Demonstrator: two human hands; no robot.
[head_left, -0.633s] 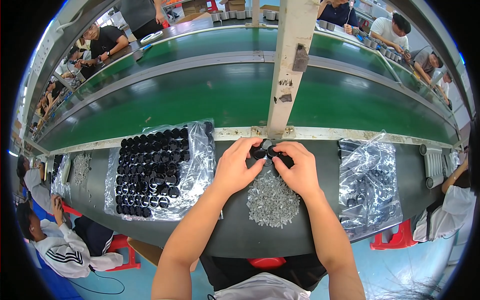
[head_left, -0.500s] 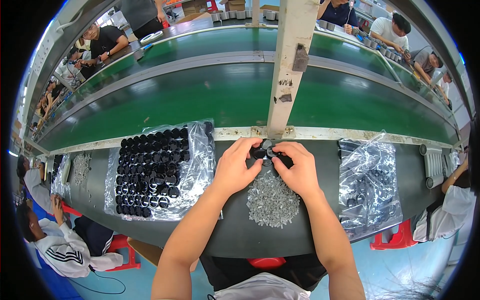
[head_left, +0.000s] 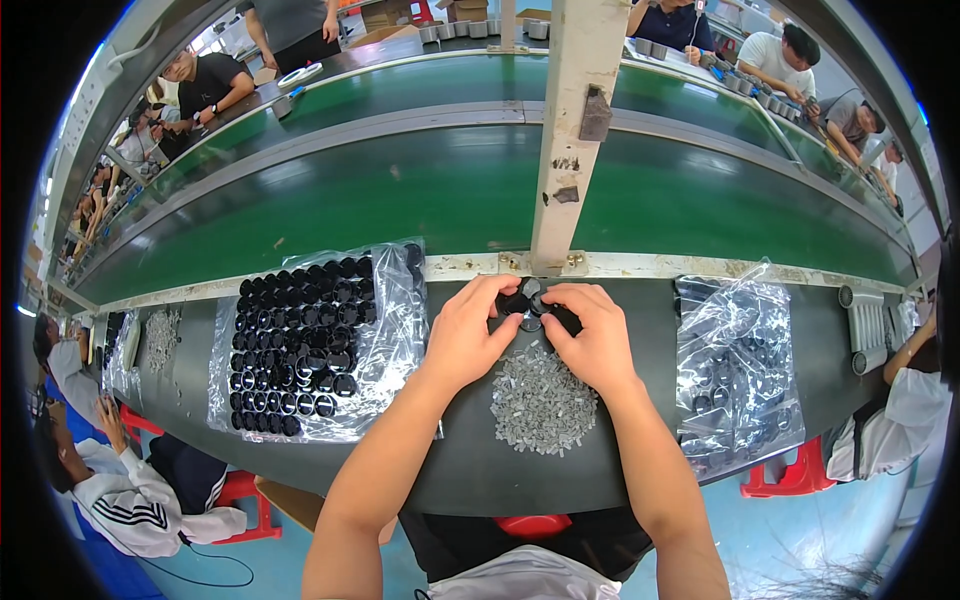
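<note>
Left hand (head_left: 466, 330): grip partly curled, finger and thumb at the left of the black round parts (head_left: 514, 302); firm hold cannot be told.
Right hand (head_left: 592, 332): grip bent over their right side; closure partly hidden, hold cannot be told.
Round parts: clustered between both hands, toward the surface's (head_left: 460, 485) far edge, beyond the grey-piece pile (head_left: 543, 408).
Cap rows (head_left: 290, 345): left, on clear plastic.
Step in hand: judged two-handed fingertip handling.
Next move: judged to call for steady, light fingertip control.
</note>
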